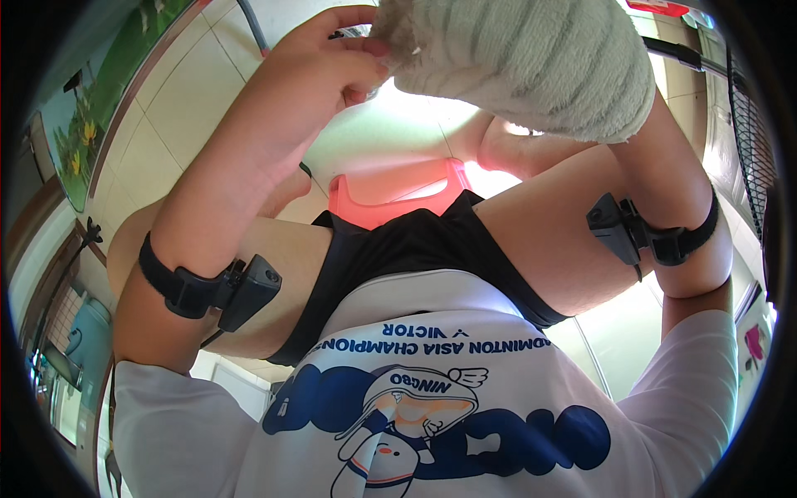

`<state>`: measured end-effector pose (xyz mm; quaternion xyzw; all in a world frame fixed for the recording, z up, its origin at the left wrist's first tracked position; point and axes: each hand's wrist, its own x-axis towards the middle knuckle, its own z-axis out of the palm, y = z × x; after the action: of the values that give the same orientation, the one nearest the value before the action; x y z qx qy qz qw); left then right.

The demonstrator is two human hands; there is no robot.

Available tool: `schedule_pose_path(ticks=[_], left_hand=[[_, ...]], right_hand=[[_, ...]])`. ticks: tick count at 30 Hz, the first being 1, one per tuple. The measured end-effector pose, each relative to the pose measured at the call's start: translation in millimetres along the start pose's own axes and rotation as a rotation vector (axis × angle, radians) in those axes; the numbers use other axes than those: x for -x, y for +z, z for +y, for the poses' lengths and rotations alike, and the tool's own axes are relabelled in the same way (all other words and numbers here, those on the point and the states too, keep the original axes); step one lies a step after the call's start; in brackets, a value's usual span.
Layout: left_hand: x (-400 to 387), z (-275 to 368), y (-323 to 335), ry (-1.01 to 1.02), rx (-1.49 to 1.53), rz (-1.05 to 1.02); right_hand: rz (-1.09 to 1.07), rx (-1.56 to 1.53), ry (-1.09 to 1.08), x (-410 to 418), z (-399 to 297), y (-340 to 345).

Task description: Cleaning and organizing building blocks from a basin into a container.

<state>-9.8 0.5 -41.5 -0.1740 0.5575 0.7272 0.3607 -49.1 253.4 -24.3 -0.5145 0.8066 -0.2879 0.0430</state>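
A pale grey-green plush cloth [517, 68] with ribbed stripes fills the upper middle and right of the view. Its left end has a brownish fuzzy patch [408, 34]. My left hand [339, 62] is beside this patch, its fingers curled around a small shiny object [353, 31]. Most of that object is hidden behind the fingers, so its kind is unclear. At the right, my forearm [660, 149] runs up under the plush cloth. The cloth covers my right hand completely, and its grip cannot be seen.
Between my bare legs stands a pink plastic stool [386, 215] on the tiled floor [180, 87]. Black devices [252, 292] are strapped to both arms. A black mesh [747, 137] and a metal tube [713, 66] are at right. A green flower-patterned panel [93, 124] lines the left.
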Motion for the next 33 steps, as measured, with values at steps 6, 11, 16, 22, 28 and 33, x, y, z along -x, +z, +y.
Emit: schedule_pose_path(ticks=[6,11,16,22,28,33], left_hand=[[-17,-11,-31,-0.038,0.173,0.066],[-15,-10,-19,0.004,-0.077,0.240],[-9,-3,-5,0.058,-0.200,0.285],[-14,-11,-10,0.104,-0.341,0.035],[5,-2,8,0.336,-0.792,-0.058],[29,39,20,0.800,-1.119,-0.140]], right_hand=[[0.017,0.366,-0.167,3,19,4],[-0.022,0.181,-0.176,-12,14,-12],[-0.102,0.022,-0.052,-13,7,-12],[-0.082,0.241,-0.032,-5,10,-5],[0.119,0.019,0.042,-43,14,18],[0.183,0.201,0.063,-43,4,12]])
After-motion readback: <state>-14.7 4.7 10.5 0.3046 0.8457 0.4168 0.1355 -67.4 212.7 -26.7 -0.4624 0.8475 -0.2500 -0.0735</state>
